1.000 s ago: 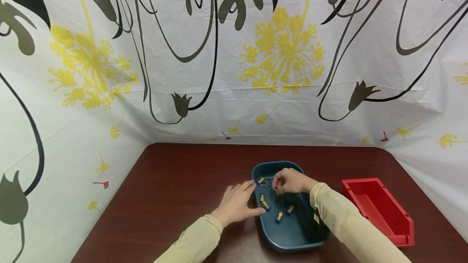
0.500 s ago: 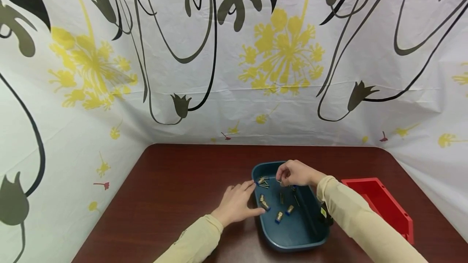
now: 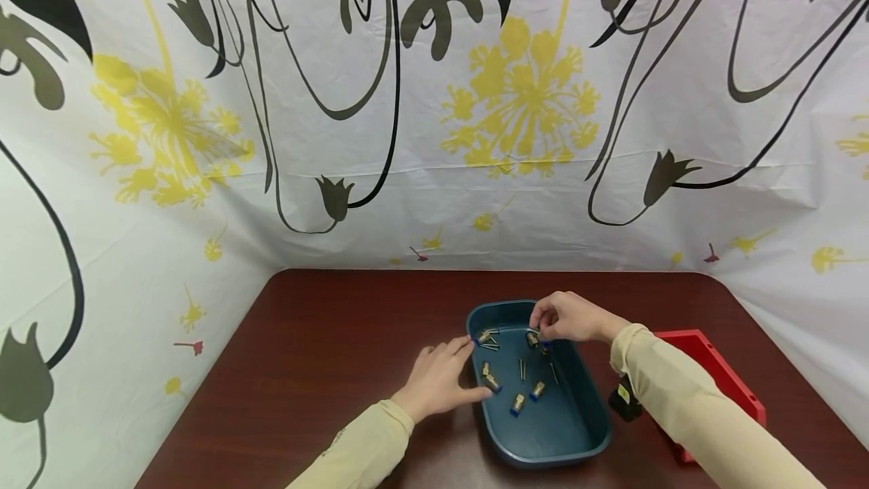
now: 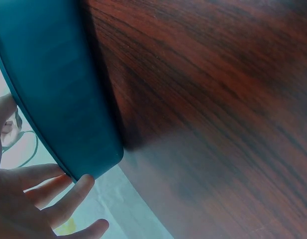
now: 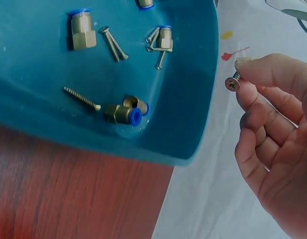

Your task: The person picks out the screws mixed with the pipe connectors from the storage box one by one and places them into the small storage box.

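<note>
My right hand (image 3: pixel 573 317) is over the far right rim of a dark teal tray (image 3: pixel 543 440). Between thumb and forefinger it pinches a small cross-head screw (image 5: pixel 233 83), head outward in the right wrist view. My left hand (image 3: pixel 441 383) rests on the tray's left rim, fingers spread and fingertips right at the edge; the left wrist view shows the tray's outer wall (image 4: pixel 53 79) beside it. Inside lie several brass fittings with blue collars, one fitting (image 5: pixel 83 31) standing apart, along with loose screws (image 5: pixel 113 44) and a single longer screw (image 5: pixel 82 98).
A red bin (image 3: pixel 723 364) stands right of the tray, partly covered by the right sleeve (image 3: pixel 686 391). A black device (image 3: pixel 624 400) sits at the right wrist. Behind the brown table (image 3: pixel 353 323) hangs a flower-patterned white cloth (image 3: pixel 434 134).
My right hand has moved up and to the right, from over the tray's middle toward its far right rim, with the screw pinched. The left hand has stayed on the rim.
</note>
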`<control>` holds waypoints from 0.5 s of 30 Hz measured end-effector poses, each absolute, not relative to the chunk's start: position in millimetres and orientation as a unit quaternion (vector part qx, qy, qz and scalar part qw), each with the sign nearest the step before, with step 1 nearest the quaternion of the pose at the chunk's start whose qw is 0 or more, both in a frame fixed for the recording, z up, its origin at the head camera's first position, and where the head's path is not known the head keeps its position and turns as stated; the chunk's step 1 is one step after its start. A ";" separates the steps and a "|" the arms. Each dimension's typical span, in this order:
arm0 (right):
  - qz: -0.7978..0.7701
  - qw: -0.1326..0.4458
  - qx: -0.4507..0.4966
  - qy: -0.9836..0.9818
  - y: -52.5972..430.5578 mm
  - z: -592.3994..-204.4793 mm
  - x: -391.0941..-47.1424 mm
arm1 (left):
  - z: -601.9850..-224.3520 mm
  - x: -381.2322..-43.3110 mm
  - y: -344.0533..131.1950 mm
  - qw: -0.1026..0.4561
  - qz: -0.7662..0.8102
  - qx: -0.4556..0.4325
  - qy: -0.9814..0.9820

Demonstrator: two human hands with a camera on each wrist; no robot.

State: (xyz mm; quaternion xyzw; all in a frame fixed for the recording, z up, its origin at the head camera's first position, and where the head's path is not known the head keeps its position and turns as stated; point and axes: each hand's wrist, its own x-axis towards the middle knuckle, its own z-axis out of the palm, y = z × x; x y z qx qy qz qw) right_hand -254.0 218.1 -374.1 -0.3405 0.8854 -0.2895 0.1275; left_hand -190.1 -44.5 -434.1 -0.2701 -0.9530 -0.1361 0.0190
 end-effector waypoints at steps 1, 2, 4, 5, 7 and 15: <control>-0.289 0.127 -0.338 0.887 219.7 -372.9 -253.4 | -434.1 -190.1 -44.6 0.021 -0.137 -0.271 -0.953; -0.287 0.126 -0.336 0.888 221.4 -371.6 -252.7 | -434.2 -190.2 -44.6 0.022 -0.136 -0.272 -0.952; -0.284 0.124 -0.333 0.891 224.9 -369.5 -251.4 | -434.5 -190.4 -44.8 0.024 -0.135 -0.273 -0.952; -0.284 0.121 -0.333 0.891 226.8 -368.2 -250.6 | -434.6 -190.5 -44.8 0.024 -0.135 -0.274 -0.952; -0.285 0.118 -0.333 0.891 230.4 -365.8 -249.5 | -434.6 -190.7 -44.8 0.023 -0.135 -0.274 -0.952; -0.293 0.114 -0.320 0.894 246.2 -359.2 -247.4 | -434.9 -190.7 -44.8 0.020 -0.136 -0.275 -0.951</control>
